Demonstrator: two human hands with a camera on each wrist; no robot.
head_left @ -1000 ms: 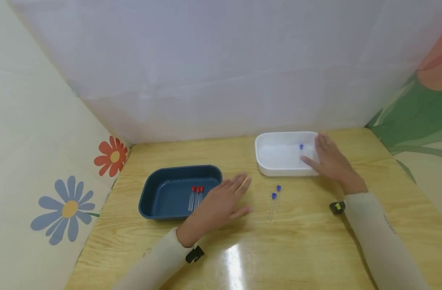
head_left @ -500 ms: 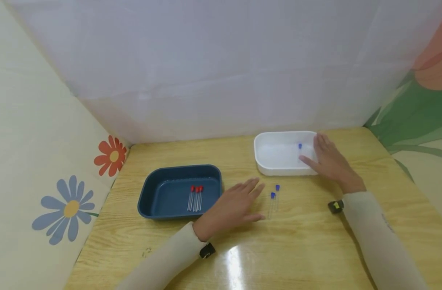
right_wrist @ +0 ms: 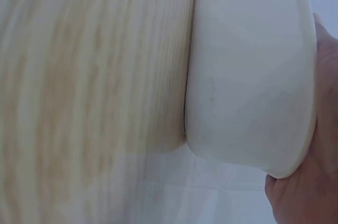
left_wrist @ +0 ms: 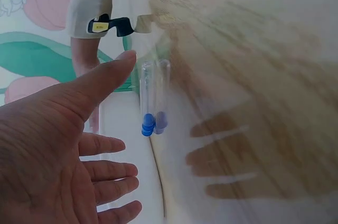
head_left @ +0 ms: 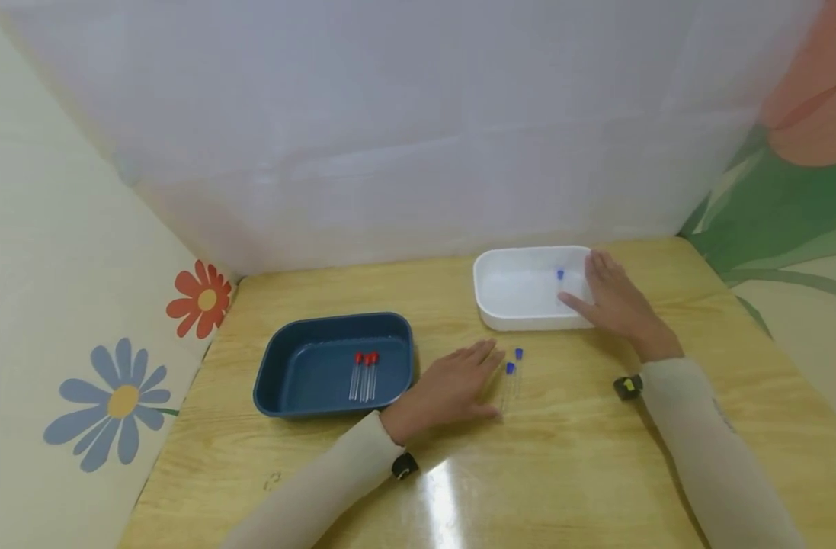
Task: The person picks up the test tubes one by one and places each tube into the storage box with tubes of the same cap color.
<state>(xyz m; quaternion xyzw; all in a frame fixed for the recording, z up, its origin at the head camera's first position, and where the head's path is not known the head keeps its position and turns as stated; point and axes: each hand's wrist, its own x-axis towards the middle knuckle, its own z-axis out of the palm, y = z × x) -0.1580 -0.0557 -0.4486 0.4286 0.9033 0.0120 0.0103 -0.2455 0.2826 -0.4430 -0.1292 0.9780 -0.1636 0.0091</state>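
Two clear test tubes with blue caps (head_left: 510, 368) lie side by side on the table. My left hand (head_left: 452, 389) is just left of them, fingers spread and relaxed, holding nothing; the left wrist view shows the tubes (left_wrist: 149, 123) beyond its thumb. Behind the tubes stands a white tray (head_left: 517, 314) with one blue-capped tube (head_left: 560, 275) inside, partly hidden by my right thumb. My right hand (head_left: 616, 305) rests on the tray's right end, fingers straight along the rim and thumb reaching over the inside. In the right wrist view, its palm (right_wrist: 311, 182) is against the rim.
A dark blue tray (head_left: 270, 381) sits to the left and contains 3 red-capped test tubes (head_left: 366, 360). Behind the wooden table (head_left: 562, 473) hangs a pale cloth backdrop (head_left: 390, 152). Flower-printed panels (head_left: 123, 400) border both sides.
My left hand has moved right, from beside the dark blue tray up to the two blue-capped tubes. My right hand stays on the white tray. The head view has shifted slightly.
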